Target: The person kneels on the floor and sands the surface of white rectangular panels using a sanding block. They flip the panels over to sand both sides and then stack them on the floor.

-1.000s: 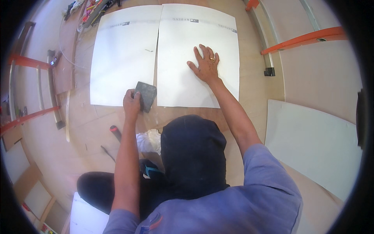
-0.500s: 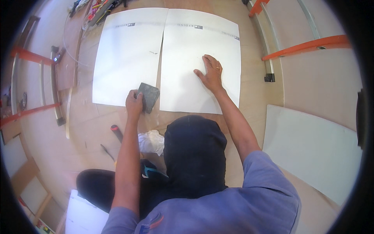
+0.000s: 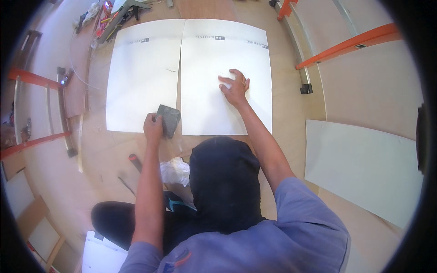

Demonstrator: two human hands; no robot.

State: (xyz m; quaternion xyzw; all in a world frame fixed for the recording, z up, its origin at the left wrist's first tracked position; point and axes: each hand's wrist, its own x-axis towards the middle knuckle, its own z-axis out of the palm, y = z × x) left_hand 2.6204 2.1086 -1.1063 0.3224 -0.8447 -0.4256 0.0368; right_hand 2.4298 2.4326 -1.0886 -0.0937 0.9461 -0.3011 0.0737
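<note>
My left hand (image 3: 153,125) pinches a dark grey flat slab (image 3: 169,120) by its left edge. That slab hangs at the near right corner of the left white sheet (image 3: 136,86), partly over the narrow gap between two sheets. Over the right white sheet (image 3: 218,109) is my right hand (image 3: 235,88), fingers spread and slightly bent, holding nothing. Whether its fingertips touch the surface I cannot tell. Both sheets lie flat side by side with faint grey print near their far edges, and the gap narrows to nothing at the far end.
Crumpled white cloth (image 3: 175,171) and a red-and-black handle (image 3: 135,161) lie near my left forearm. Orange-framed ladders stand left (image 3: 36,78) and right (image 3: 350,48). A pale panel (image 3: 362,168) lies at right. Several tools (image 3: 120,20) sit at far left.
My right hand has shifted left over the right sheet, its fingers more bent and spread. The left hand still grips the slab at nearly the same spot. The whole view has shifted slightly.
</note>
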